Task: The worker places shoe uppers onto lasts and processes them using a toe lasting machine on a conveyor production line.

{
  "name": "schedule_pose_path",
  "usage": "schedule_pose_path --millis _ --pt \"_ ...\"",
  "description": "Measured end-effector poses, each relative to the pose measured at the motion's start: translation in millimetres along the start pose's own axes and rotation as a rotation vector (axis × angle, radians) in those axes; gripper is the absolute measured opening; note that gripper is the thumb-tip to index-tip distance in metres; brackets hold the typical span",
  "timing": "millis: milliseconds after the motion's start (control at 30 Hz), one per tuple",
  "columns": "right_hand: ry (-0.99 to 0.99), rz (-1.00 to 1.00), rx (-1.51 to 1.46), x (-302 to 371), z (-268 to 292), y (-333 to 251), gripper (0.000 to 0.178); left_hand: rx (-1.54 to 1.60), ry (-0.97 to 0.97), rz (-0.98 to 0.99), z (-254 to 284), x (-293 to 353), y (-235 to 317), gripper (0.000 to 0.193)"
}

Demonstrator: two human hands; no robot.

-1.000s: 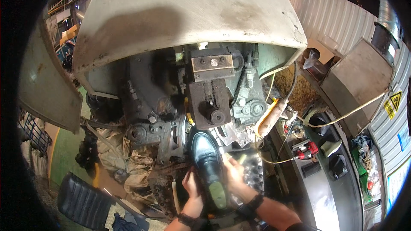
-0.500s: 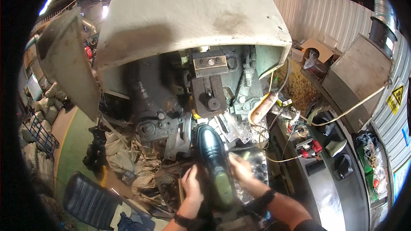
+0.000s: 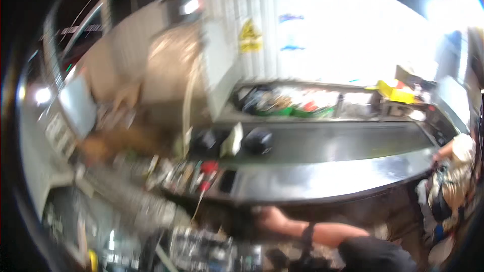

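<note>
My right hand (image 3: 271, 218), with a dark band on its wrist, reaches in from the lower right below the front edge of a long metal-topped bench (image 3: 312, 181). Its fingers are smeared by motion and point left toward a dark area. Whether they hold anything there cannot be made out. My left hand is out of view. The black shoe seen earlier does not show clearly in this blurred picture.
Blurred machine parts (image 3: 201, 249) lie at the lower left. On the bench sit red-handled tools (image 3: 206, 168), a dark flat case (image 3: 227, 181) and dark bundles (image 3: 258, 140). Behind are green bins (image 3: 277, 112). Another person's hand (image 3: 443, 152) rests at the bench's right end.
The view has swung right from the machine to the bench. Earlier both my hands held a black shoe at the machine; now only my right arm shows, and the shoe cannot be made out.
</note>
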State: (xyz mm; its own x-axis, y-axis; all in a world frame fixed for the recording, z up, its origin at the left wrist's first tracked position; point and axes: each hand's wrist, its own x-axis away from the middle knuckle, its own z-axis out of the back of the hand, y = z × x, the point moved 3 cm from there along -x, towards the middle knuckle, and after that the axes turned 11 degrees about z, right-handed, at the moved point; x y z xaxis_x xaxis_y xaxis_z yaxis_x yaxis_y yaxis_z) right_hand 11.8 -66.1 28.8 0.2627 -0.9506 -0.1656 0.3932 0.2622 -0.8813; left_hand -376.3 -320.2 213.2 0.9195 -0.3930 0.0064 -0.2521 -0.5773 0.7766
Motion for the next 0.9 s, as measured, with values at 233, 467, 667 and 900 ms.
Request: schedule_pose_path --millis 233,467,667,900 --pt "0.387 -0.369 -0.278 115 114 95 0.053 -0.034 -0.258 0.353 -119 59 -91 0.037" --pt "0.411 -0.329 0.153 151 195 179 0.050 -1.300 -1.341 0.008 -193 152 -311 0.031" --pt "0.181 0.193 0.313 99 211 180 0.035 -1.777 -1.794 0.310 -209 236 -376 0.042" --pt "-0.058 0.422 0.624 48 185 183 0.067 -1.787 -1.933 -0.171 -234 216 -416 0.038"
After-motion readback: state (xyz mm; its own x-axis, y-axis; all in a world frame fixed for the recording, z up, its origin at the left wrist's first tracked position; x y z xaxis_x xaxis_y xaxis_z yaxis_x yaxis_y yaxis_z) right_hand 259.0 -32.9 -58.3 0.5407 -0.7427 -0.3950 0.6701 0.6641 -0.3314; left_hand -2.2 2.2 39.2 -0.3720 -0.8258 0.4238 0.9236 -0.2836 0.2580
